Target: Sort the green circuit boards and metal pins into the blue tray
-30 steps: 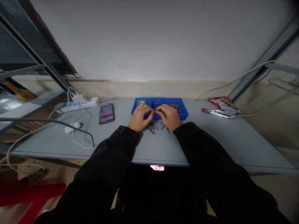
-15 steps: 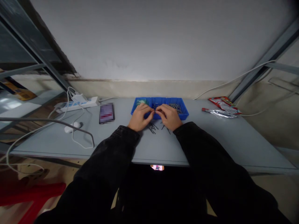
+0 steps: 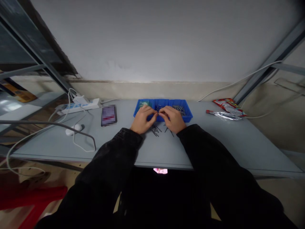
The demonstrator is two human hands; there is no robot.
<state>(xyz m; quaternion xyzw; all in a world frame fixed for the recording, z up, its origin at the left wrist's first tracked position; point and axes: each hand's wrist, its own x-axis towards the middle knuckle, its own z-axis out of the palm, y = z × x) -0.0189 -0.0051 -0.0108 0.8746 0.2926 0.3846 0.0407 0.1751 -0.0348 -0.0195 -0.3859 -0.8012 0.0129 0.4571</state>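
My left hand (image 3: 142, 120) and my right hand (image 3: 173, 119) meet fingertip to fingertip just over the front edge of a blue bin (image 3: 190, 118) with three compartments. Both are closed in a pinch; whatever sits between the fingertips is too small to make out. Dark, thin metal pieces like screws (image 3: 156, 130) lie in a loose bunch on the table below my left hand. A few similar pieces (image 3: 172, 133) are by my right hand. Grey metal parts (image 3: 180, 109) fill the right compartment, and something greenish (image 3: 145, 103) is in the left one.
On the grey table (image 3: 164, 156) a phone (image 3: 109, 115) lies to the left, near a power strip (image 3: 91, 105), a white earbud case (image 3: 74, 129) and loose cables. A red snack packet (image 3: 228, 106) and a silver wrapper (image 3: 224, 115) are at the right. The wall rises behind.
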